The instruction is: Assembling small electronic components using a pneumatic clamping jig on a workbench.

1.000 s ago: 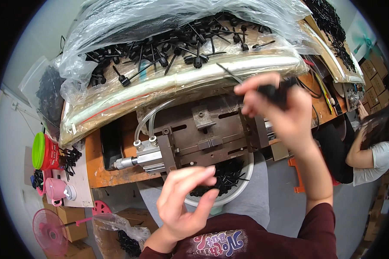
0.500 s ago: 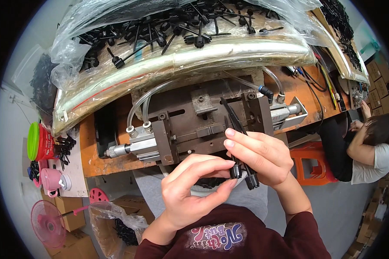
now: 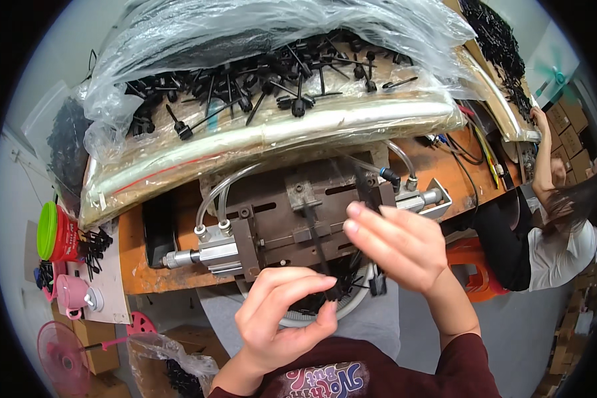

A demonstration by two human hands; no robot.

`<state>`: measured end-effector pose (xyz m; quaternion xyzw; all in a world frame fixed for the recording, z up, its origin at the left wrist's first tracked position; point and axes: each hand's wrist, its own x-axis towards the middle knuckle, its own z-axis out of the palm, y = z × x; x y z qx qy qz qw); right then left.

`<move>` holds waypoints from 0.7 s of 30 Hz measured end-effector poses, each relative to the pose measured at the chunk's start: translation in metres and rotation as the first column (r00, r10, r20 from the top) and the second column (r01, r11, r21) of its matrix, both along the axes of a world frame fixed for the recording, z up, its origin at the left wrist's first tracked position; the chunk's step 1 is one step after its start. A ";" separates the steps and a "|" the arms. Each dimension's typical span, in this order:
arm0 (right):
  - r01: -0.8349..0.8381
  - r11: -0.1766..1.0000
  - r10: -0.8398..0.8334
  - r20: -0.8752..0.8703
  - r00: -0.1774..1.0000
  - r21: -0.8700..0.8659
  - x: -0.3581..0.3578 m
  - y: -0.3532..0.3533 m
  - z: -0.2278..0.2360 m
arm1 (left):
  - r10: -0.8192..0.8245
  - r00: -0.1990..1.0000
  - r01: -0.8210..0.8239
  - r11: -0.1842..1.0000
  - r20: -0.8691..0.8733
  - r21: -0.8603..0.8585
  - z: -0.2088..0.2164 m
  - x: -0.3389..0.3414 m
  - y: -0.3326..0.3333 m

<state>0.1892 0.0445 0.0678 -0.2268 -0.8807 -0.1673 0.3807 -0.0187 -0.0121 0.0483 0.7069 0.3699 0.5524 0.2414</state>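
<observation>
My left hand [image 3: 278, 322] pinches the knobbed end of a black stemmed plastic part [image 3: 320, 245] between thumb and fingers. Its thin stem points away from me over a brown metal fixture [image 3: 275, 219]. To the right, my right hand [image 3: 404, 245] is closed around another black stemmed part [image 3: 378, 284], whose ribbed end sticks out below the fingers; motion blurs its stem. The two hands are apart. Beneath them, over my lap, sits a round pale-rimmed container [image 3: 351, 308] with black parts in it.
Silver air cylinders [image 3: 220, 255] with clear hoses flank the fixture on the orange bench [image 3: 142, 275]. Behind it, a plastic-covered tray edge [image 3: 272, 132] borders a heap of black parts [image 3: 245, 86]. A pink fan [image 3: 66, 351] stands at left. Another person [image 3: 560, 245] sits at right.
My hands have drawn apart: the left moved down and left with one black part, while the right stays near its place with another. The other person's arm has reached up toward the far tray.
</observation>
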 end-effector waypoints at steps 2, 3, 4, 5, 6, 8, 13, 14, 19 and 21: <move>0.078 0.997 -0.075 -0.105 0.992 0.025 0.007 0.016 0.002 | 0.016 0.999 -0.015 1.000 0.040 -0.011 -0.004 -0.001 -0.002; 0.132 0.990 -0.123 -0.138 0.983 0.058 0.017 0.031 0.003 | 0.020 0.998 -0.019 1.000 0.059 -0.022 -0.007 -0.001 -0.003; 0.185 0.979 -0.168 -0.172 0.971 0.088 0.026 0.048 0.006 | 0.017 0.998 -0.015 0.999 0.065 -0.034 -0.010 0.000 -0.004; 0.263 0.964 -0.254 -0.180 0.950 0.027 0.032 0.061 0.013 | 0.015 0.998 -0.012 0.999 0.067 -0.047 -0.012 0.000 -0.004; 0.327 0.944 -0.329 -0.188 0.926 -0.038 0.033 0.077 0.018 | 0.025 0.998 -0.021 0.998 0.064 -0.061 -0.015 -0.002 -0.006; 0.422 0.903 -0.428 -0.092 0.899 -0.075 0.046 0.104 0.034 | 0.000 0.998 0.004 0.997 0.057 -0.076 -0.016 -0.001 -0.011; 0.559 0.808 -0.499 0.286 0.818 -0.187 0.048 0.138 0.044 | -0.056 0.995 0.070 0.984 0.085 -0.164 -0.023 -0.003 -0.014; 0.531 0.828 -0.477 0.270 0.836 -0.179 0.048 0.141 0.042 | -0.075 0.995 0.086 0.981 0.069 -0.176 -0.026 -0.006 -0.015; 0.450 0.860 -0.382 0.280 0.881 -0.242 0.051 0.143 0.044 | -0.100 0.993 0.114 0.957 0.068 -0.268 -0.033 -0.010 -0.017; 0.443 0.870 -0.383 0.267 0.884 -0.218 0.053 0.145 0.041 | -0.118 0.992 0.123 0.961 0.035 -0.249 -0.035 -0.008 -0.016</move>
